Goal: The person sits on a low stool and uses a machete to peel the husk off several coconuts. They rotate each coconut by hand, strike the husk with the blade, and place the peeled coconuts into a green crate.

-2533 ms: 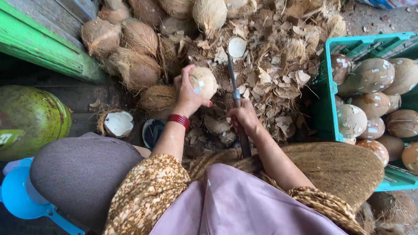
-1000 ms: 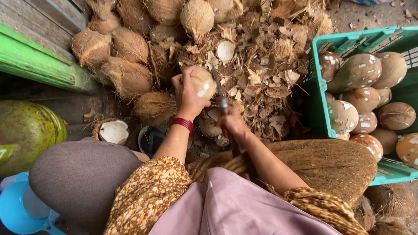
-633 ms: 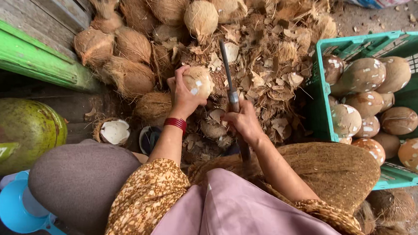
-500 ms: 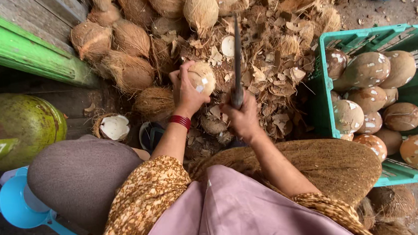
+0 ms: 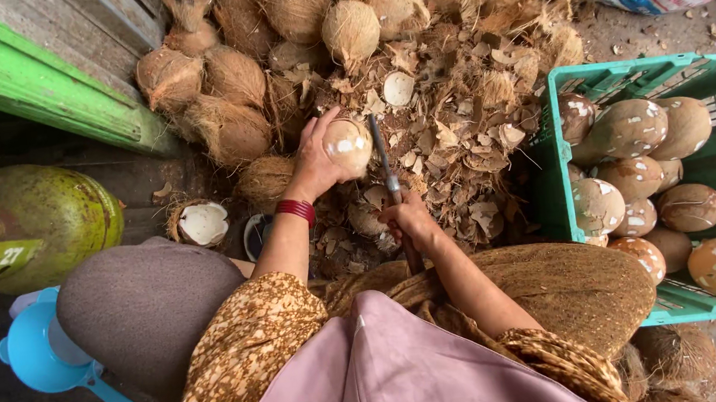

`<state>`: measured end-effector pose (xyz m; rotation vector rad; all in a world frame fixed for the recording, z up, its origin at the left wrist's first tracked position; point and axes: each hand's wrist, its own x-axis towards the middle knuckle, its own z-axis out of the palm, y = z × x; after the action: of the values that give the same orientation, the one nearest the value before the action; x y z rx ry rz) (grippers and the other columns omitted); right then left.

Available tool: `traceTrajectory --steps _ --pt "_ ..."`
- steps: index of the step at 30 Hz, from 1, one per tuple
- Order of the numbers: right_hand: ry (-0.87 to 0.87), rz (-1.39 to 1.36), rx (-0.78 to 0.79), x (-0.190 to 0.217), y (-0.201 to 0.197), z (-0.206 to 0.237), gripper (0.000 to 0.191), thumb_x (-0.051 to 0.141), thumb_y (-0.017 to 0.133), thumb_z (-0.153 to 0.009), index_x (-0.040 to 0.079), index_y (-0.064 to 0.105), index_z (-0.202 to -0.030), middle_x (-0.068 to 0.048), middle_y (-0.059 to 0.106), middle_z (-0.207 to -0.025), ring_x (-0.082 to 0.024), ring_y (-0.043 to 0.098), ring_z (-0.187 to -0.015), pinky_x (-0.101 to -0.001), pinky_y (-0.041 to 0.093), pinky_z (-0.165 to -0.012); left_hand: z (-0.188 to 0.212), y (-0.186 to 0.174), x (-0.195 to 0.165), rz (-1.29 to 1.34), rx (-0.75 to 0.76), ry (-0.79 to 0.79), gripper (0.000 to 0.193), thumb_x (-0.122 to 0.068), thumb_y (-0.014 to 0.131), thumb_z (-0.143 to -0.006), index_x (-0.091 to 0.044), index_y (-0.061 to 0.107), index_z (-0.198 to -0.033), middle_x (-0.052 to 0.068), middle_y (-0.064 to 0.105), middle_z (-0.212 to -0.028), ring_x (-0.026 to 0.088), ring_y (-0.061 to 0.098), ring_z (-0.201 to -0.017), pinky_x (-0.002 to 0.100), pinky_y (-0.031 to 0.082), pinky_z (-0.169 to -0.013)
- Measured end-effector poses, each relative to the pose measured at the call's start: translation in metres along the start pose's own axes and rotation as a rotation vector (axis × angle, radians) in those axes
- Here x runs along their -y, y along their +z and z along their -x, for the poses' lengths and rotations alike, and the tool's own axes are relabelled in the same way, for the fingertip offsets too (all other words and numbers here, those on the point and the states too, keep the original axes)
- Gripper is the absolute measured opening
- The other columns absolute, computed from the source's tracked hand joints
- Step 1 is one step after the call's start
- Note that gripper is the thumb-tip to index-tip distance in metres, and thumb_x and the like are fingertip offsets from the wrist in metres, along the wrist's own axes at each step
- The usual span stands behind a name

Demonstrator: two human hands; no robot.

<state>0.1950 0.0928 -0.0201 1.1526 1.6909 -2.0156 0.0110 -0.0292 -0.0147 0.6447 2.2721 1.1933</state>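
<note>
Left hand: your left hand [image 5: 315, 158] is wrapped around a partly peeled coconut [image 5: 348, 145], holding it up over the shell scraps [image 5: 464, 152] on the ground, near the foot of the husked-coconut pile [image 5: 232, 84].
Right hand: your right hand [image 5: 410, 219] is clenched on the handle of a long knife [image 5: 384, 161], the blade pointing away from you and lying just beside the coconut's right side.
Change: half a second ago the blade stood higher and a little clear of the nut; now it has dropped in close against it (whether the edge is touching the shell, the view does not settle). The coconut has barely shifted in your grasp.
Meaning: judged from that, you are between paring strokes, with brown skin left on the nut and white patches already showing.
Crate: the green crate [image 5: 702, 76] at your right holds peeled coconuts [image 5: 630, 127], mottled brown and white.
Left of you: a half shell [image 5: 202, 223] lies by your knee; a green gas cylinder [image 5: 40, 223] and a blue scoop [image 5: 46, 365] sit further out.
</note>
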Motion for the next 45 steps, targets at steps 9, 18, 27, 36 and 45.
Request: traceTrajectory --steps 9,18,27,36,45 --pt "-0.373 0.236 -0.12 0.031 -0.001 0.04 0.018 -0.003 0.062 -0.079 0.009 0.057 -0.092 -0.005 0.061 -0.067 -0.01 0.051 -0.049 -0.0276 0.045 -0.041 -0.005 0.039 -0.022 -0.32 -0.071 -0.059 0.115 -0.015 0.097 -0.049 -0.029 0.043 -0.149 0.014 0.039 -0.148 0.041 0.054 -0.125 0.049 0.063 -0.091" --pt "-0.043 -0.074 -0.185 0.017 -0.017 0.006 0.004 -0.001 0.059 -0.087 0.0 0.057 -0.084 -0.008 0.056 -0.06 -0.016 0.045 -0.04 -0.0293 0.038 -0.035 0.002 0.037 -0.035 -0.39 -0.075 -0.15 0.127 -0.012 0.102 -0.039 -0.024 0.036 -0.146 0.011 0.034 -0.147 0.045 0.045 -0.129 0.058 0.057 -0.094" --pt "-0.796 0.163 -0.197 0.022 0.0 0.04 0.018 -0.002 0.064 -0.087 0.01 0.05 -0.085 -0.002 0.058 -0.071 -0.013 0.058 -0.059 -0.029 0.052 -0.048 -0.008 0.039 -0.037 -0.486 -0.011 -0.17 0.129 -0.009 0.103 -0.04 -0.02 0.032 -0.148 0.015 0.034 -0.143 0.047 0.043 -0.128 0.057 0.054 -0.099" --pt "-0.135 0.268 -0.06 0.027 0.012 0.037 0.019 0.002 0.071 -0.076 0.009 0.053 -0.082 -0.005 0.056 -0.067 -0.016 0.054 -0.051 -0.0326 0.044 -0.046 0.012 0.037 -0.024 -0.418 -0.03 -0.229 0.113 0.001 0.095 -0.049 -0.02 0.038 -0.145 0.014 0.035 -0.135 0.038 0.047 -0.12 0.043 0.061 -0.084" --pt "-0.087 0.048 -0.04 -0.005 0.005 0.018 0.03 0.002 0.065 -0.072 0.016 0.045 -0.088 -0.004 0.053 -0.066 -0.017 0.051 -0.051 -0.0338 0.044 -0.043 0.013 0.053 -0.017 -0.526 -0.196 -0.091 0.112 0.007 0.088 -0.056 -0.014 0.033 -0.151 0.018 0.032 -0.147 0.043 0.045 -0.125 0.042 0.065 -0.08"
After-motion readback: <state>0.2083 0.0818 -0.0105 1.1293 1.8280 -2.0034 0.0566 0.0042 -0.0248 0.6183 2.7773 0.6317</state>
